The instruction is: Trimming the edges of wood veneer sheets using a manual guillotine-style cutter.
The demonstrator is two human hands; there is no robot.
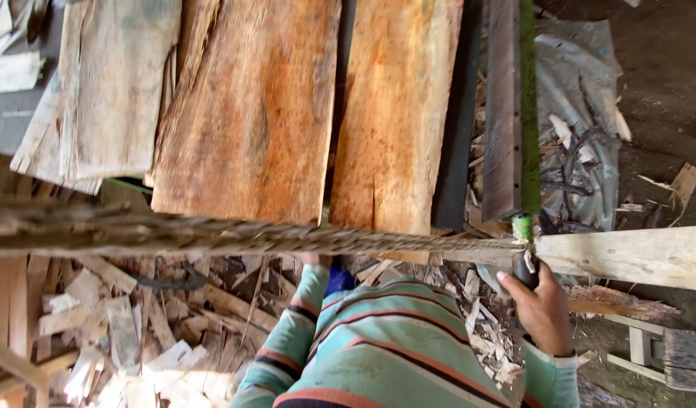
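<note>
orange-brown wood fills the top of the view: several rough planks lie side by side, well beyond the grip. the right hand is closed around the dark handle of a saw, whose long grey blade with a green strip along one edge runs straight away from the fist, just beside the rightmost plank. a twisted rope stretches sideways from right above the grip across the whole width toward the left, and a pale wooden beam lies just to the other side of the fist, nearly touching the knuckles. the left hand is mostly hidden behind the rope, only a bit of it showing above the striped sleeve, so i cannot tell whether it grips anything. wood chips and offcuts cover the ground below and left of the grip. a crumpled grey sheet lies past the blade on the far right.
</note>
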